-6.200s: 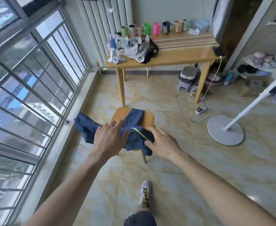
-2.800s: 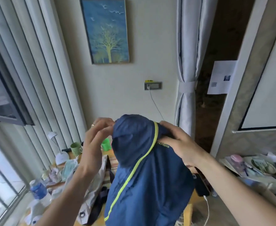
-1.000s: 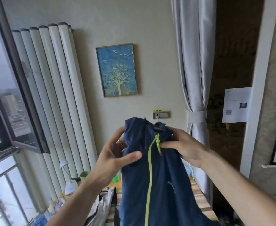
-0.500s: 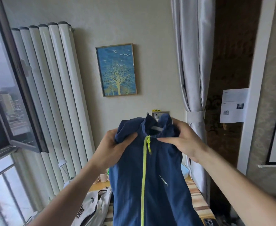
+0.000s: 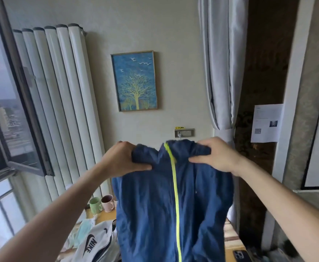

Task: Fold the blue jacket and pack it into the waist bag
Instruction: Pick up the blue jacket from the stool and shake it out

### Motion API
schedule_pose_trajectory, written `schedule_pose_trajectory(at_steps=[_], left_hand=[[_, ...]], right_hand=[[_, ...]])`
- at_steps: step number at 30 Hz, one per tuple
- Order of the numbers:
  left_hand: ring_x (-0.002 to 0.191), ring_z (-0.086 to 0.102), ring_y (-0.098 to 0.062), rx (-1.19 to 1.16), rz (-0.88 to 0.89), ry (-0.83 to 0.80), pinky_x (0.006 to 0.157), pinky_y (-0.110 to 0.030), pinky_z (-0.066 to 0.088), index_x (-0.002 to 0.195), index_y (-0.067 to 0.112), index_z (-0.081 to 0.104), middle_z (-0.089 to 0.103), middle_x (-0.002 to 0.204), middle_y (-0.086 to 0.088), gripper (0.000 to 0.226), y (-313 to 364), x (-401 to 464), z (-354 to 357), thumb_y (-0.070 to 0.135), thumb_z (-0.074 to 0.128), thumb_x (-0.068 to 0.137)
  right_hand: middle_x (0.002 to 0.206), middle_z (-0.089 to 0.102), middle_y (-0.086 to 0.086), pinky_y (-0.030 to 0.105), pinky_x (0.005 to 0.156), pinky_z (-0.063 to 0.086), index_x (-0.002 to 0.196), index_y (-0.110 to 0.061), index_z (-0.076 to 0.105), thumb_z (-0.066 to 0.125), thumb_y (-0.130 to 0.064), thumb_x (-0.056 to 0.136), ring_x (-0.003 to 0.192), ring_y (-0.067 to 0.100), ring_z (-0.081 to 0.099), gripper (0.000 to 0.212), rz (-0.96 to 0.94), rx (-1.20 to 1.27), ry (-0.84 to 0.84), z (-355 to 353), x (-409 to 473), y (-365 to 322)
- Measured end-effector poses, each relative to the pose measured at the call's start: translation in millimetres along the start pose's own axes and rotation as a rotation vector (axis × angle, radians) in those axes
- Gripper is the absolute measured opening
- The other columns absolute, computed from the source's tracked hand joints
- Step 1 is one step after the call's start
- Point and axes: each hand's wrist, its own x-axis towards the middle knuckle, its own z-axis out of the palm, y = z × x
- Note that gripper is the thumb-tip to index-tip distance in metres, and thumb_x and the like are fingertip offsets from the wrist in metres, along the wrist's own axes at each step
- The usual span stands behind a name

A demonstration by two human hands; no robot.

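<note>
The blue jacket (image 5: pixel 155 208) hangs upright in the air in front of me, its yellow-green zipper running down the middle. My left hand (image 5: pixel 120 160) grips the left shoulder and my right hand (image 5: pixel 214 155) grips the right shoulder, both near the collar. Below and left of the jacket, a white and black waist bag (image 5: pixel 94 244) with a logo lies on the wooden table (image 5: pixel 105 216). The jacket's lower part hides much of the table.
A green mug (image 5: pixel 95 205) and a pink mug (image 5: pixel 107 203) stand at the table's back. A phone (image 5: pixel 239 255) lies at the table's right end. An open window is on the left, a curtain and a doorway on the right.
My hands have slid apart from the collar out to the two shoulders, spreading the jacket wider. The jacket now hangs flat with the zipper facing me.
</note>
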Motion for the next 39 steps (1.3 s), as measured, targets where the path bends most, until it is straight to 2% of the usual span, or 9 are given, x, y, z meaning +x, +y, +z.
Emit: schedule_pose_trajectory(at_steps=[3, 7, 10, 13, 20, 26, 30, 34, 39], left_hand=[[0.060, 0.065, 0.002, -0.097, -0.049, 0.065, 0.053, -0.017, 0.046, 0.073, 0.028, 0.072, 0.069, 0.062, 0.014, 0.025, -6.5, 2.4, -11.2, 0.046, 0.090, 0.070], [0.061, 0.064, -0.022, -0.117, -0.046, 0.099, 0.057, -0.035, 0.050, 0.070, 0.019, 0.072, 0.069, 0.062, -0.001, 0.033, -18.5, -1.1, -15.6, 0.048, 0.088, 0.073], [0.049, 0.045, -0.020, -0.025, -0.048, 0.120, 0.054, -0.034, 0.038, 0.061, 0.008, 0.061, 0.051, 0.051, -0.004, 0.053, -22.9, -7.6, -12.0, 0.055, 0.084, 0.074], [0.050, 0.038, -0.018, -0.094, -0.052, 0.269, 0.052, -0.035, 0.034, 0.058, 0.006, 0.056, 0.045, 0.051, -0.012, 0.057, -32.6, -13.6, -11.8, 0.053, 0.081, 0.079], [0.056, 0.041, -0.021, -0.005, -0.045, 0.009, 0.053, -0.033, 0.034, 0.070, -0.004, 0.066, 0.059, 0.068, -0.030, 0.062, -57.4, -40.6, -9.7, 0.056, 0.080, 0.079], [0.067, 0.064, -0.028, -0.063, -0.030, -0.280, 0.062, -0.039, 0.052, 0.072, 0.015, 0.076, 0.070, 0.071, -0.016, 0.056, -65.6, -70.4, -1.3, 0.071, 0.076, 0.065], [0.079, 0.075, -0.030, -0.243, -0.103, -0.325, 0.076, -0.051, 0.063, 0.081, 0.023, 0.081, 0.078, 0.082, -0.014, 0.061, -78.7, -54.8, 7.5, 0.079, 0.076, 0.060], [0.068, 0.075, -0.010, -0.339, -0.227, -0.333, 0.069, -0.035, 0.059, 0.079, 0.025, 0.081, 0.080, 0.076, 0.004, 0.039, -95.9, -17.4, 37.2, 0.062, 0.077, 0.067], [0.083, 0.069, -0.039, -0.165, -0.311, -0.295, 0.079, -0.050, 0.058, 0.084, 0.009, 0.075, 0.074, 0.085, -0.019, 0.044, -157.7, 53.0, 129.7, 0.051, 0.085, 0.076]], right_hand=[[0.096, 0.080, -0.010, 0.018, 0.083, 0.055, 0.099, -0.022, 0.075, 0.085, -0.010, 0.080, 0.089, 0.001, 0.073, 0.025, -0.062, 0.077, 0.105, -11.2, 3.3, -6.8], [0.102, 0.079, 0.002, 0.014, 0.081, 0.054, 0.107, -0.010, 0.073, 0.084, -0.006, 0.080, 0.086, 0.003, 0.071, 0.030, -0.051, 0.025, 0.050, -11.7, 5.3, -15.4], [0.101, 0.077, -0.005, 0.015, 0.081, 0.054, 0.108, -0.014, 0.071, 0.083, -0.007, 0.081, 0.088, 0.003, 0.072, 0.030, -0.058, 0.032, 0.090, -11.5, 8.5, -18.1], [0.098, 0.078, 0.014, 0.028, 0.082, 0.052, 0.097, -0.009, 0.076, 0.083, -0.012, 0.082, 0.088, 0.013, 0.068, 0.017, -0.073, -0.018, 0.176, -5.1, 9.1, -11.8], [0.099, 0.079, -0.005, 0.023, 0.093, 0.056, 0.103, -0.019, 0.076, 0.085, -0.023, 0.075, 0.099, 0.011, 0.073, 0.030, 0.060, -0.107, -0.016, 5.2, -26.7, -6.0], [0.102, 0.080, -0.002, 0.015, 0.083, 0.056, 0.112, -0.004, 0.068, 0.078, -0.004, 0.074, 0.093, 0.008, 0.074, 0.039, 0.127, 0.063, -0.215, 15.1, -57.3, 16.2], [0.102, 0.078, -0.008, 0.018, 0.091, 0.055, 0.112, -0.015, 0.067, 0.076, -0.002, 0.071, 0.100, 0.008, 0.072, 0.043, 0.114, 0.194, -0.185, 16.4, -39.8, 34.8], [0.109, 0.077, -0.012, 0.017, 0.096, 0.052, 0.120, -0.015, 0.066, 0.074, -0.003, 0.073, 0.108, 0.005, 0.070, 0.050, 0.109, 0.263, -0.159, 23.0, 0.5, 71.7], [0.121, 0.072, -0.021, 0.017, 0.109, 0.043, 0.130, -0.020, 0.065, 0.082, -0.006, 0.072, 0.118, -0.003, 0.063, 0.061, 0.179, 0.213, -0.194, 53.5, 69.3, 169.6]])
